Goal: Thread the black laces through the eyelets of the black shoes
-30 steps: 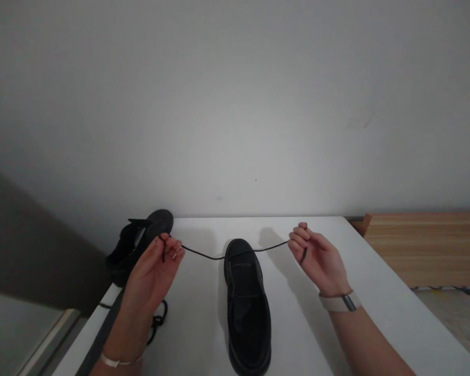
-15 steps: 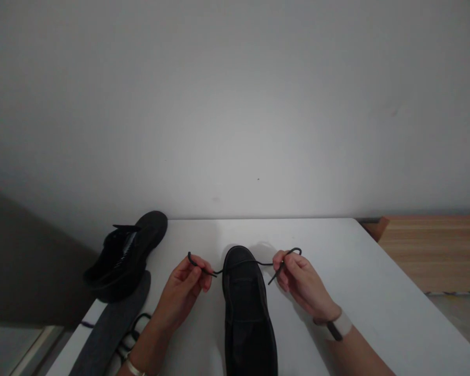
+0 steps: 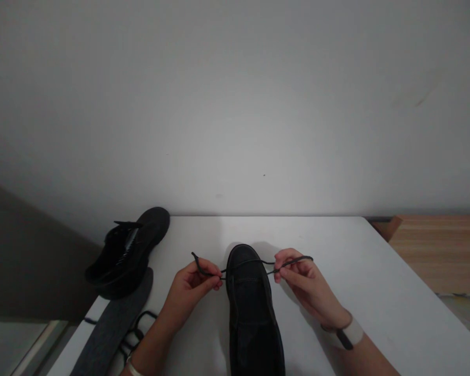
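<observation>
A black shoe (image 3: 253, 308) lies on the white table (image 3: 376, 303), toe pointing away from me. A thin black shoelace (image 3: 246, 261) runs across its toe end. My left hand (image 3: 191, 290) pinches one end of the lace just left of the shoe. My right hand (image 3: 303, 284) pinches the other end just right of it, a pale watch on its wrist. Both hands are closed on the lace, close to the shoe's sides.
A second black shoe (image 3: 127, 250) sits at the table's far left corner. A dark grey insole (image 3: 113, 329) and another black lace (image 3: 135, 331) lie at the left edge. A wooden surface (image 3: 438, 250) stands beyond the table on the right. A plain wall is behind.
Both hands have come down and inward from a wide, raised stretch, bringing the lace onto the shoe's toe end. My view has shifted slightly.
</observation>
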{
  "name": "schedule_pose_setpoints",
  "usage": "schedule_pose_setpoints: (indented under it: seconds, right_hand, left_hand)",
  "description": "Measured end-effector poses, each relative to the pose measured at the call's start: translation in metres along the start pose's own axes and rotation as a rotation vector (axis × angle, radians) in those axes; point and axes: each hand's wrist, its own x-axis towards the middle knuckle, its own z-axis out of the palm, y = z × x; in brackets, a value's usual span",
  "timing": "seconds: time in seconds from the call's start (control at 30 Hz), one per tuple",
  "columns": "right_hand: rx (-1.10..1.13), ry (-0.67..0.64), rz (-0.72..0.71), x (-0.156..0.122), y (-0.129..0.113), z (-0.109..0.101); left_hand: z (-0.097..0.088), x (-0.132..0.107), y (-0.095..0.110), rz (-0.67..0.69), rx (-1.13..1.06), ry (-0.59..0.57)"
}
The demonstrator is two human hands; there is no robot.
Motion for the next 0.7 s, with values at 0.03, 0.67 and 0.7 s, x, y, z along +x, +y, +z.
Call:
schedule_pose_setpoints:
  seconds: [0.03,0.67,0.7]
  right_hand:
    - [-0.010,-0.003,-0.003,0.0002,0.0008,-0.0005]
    - [-0.271,-0.022,-0.074,-0.0006,0.0052,-0.0056]
    - [-0.282,-0.023,-0.075,-0.0006,0.0046,-0.0051]
  left_hand:
    - [0.0011,-0.0004,0.0013,0.000,0.010,-0.010]
    - [0.0014,-0.0023,-0.0022,0.065,0.115,-0.062]
    - [0.0011,-0.0021,-0.0035,0.069,0.112,-0.061]
